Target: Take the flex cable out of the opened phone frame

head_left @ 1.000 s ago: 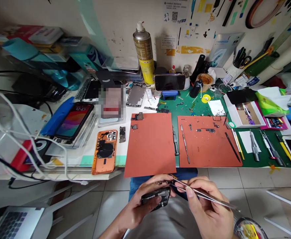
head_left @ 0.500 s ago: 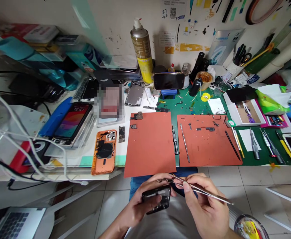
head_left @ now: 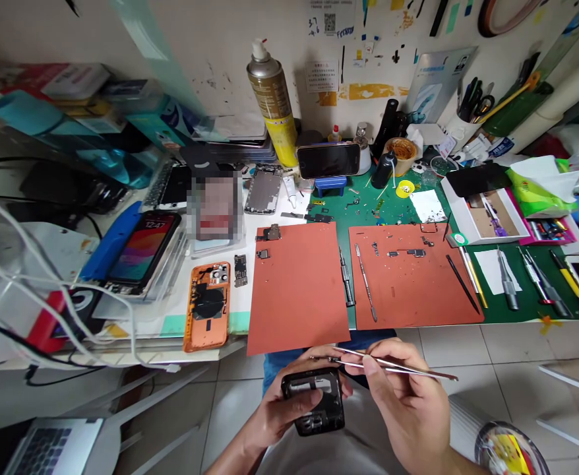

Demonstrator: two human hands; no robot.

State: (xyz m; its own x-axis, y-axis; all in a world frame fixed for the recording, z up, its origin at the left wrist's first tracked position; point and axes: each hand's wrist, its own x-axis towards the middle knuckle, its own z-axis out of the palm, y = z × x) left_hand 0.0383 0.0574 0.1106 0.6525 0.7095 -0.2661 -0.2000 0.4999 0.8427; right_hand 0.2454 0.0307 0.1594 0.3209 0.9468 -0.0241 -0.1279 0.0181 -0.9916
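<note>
Below the desk edge, my left hand (head_left: pixel 284 412) grips a small black phone frame (head_left: pixel 314 401) over my lap, its open side turned up. My right hand (head_left: pixel 408 412) is closed on thin metal tweezers (head_left: pixel 393 366). Their tips reach left to the frame's top edge, where a tiny dark part (head_left: pixel 326 359) sits. Both hands are close together, just in front of the left red mat (head_left: pixel 297 287).
On the desk lie a right red mat (head_left: pixel 413 290) with small parts, a screwdriver (head_left: pixel 345 285) and spudger (head_left: pixel 365 291) between the mats, an orange phone back (head_left: pixel 207 305), a lit phone (head_left: pixel 144 247), a spray can (head_left: pixel 270 102) and more tools (head_left: pixel 527 287) on the green mat.
The black frame has tilted and dropped slightly in my left hand, showing more of its inside. The tweezers have levelled out, with their tips still at the frame's top edge.
</note>
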